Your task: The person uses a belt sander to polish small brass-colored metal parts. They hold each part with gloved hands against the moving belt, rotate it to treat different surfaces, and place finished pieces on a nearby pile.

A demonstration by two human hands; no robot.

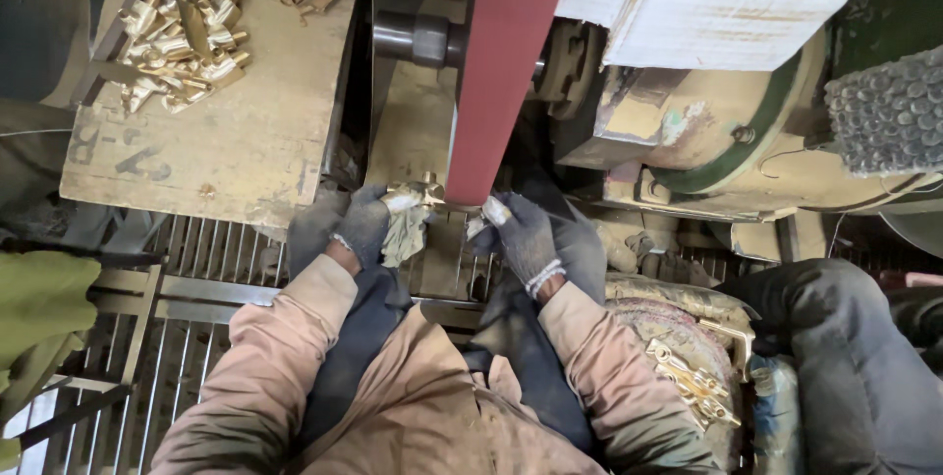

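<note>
At frame centre, the gloved left hand [365, 223] and right hand [521, 234], both closed on a brass fitting [424, 190], pressed it against the red sanding belt [506, 72]; steady, even pressure would serve best.

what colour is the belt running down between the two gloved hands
Dark red belt, plain with no pattern; shows in the head view.

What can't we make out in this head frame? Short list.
- Brass part, head view: mostly covered by both gloved hands and the red sanding belt; its shape is unclear.
- Left hand and right hand: the grip is hidden by the gloves and rag.
- Belt ends: the top is cut off by the frame edge, the bottom is behind the hands.
- Pile of brass fittings: too small to count.
</note>
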